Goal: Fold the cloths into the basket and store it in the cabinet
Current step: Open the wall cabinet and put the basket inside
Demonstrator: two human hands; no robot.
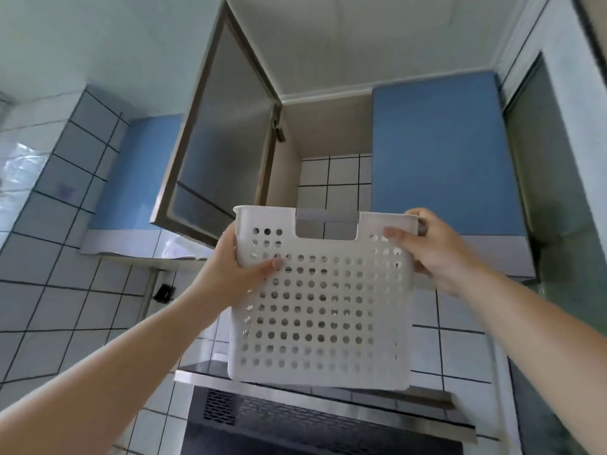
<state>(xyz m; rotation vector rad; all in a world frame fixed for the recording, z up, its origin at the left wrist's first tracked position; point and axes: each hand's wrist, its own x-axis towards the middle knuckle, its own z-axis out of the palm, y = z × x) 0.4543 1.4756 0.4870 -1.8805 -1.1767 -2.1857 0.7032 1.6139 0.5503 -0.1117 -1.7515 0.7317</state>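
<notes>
A white perforated plastic basket (322, 303) is raised overhead, just below the open wall cabinet (331, 133). My left hand (236, 261) grips its left side, thumb over the near wall. My right hand (433, 244) grips the right rim, thumb on the front. The basket's contents are hidden from below; no cloths show. The cabinet's left door (220, 126) is swung open toward me, and white tiles line the back of the cabinet's inside.
A shut blue cabinet door (440, 152) lies right of the opening, another blue panel (134, 172) to its left. A steel range hood (322, 415) juts out below the basket. Tiled walls surround; a dark window frame (542, 159) stands at right.
</notes>
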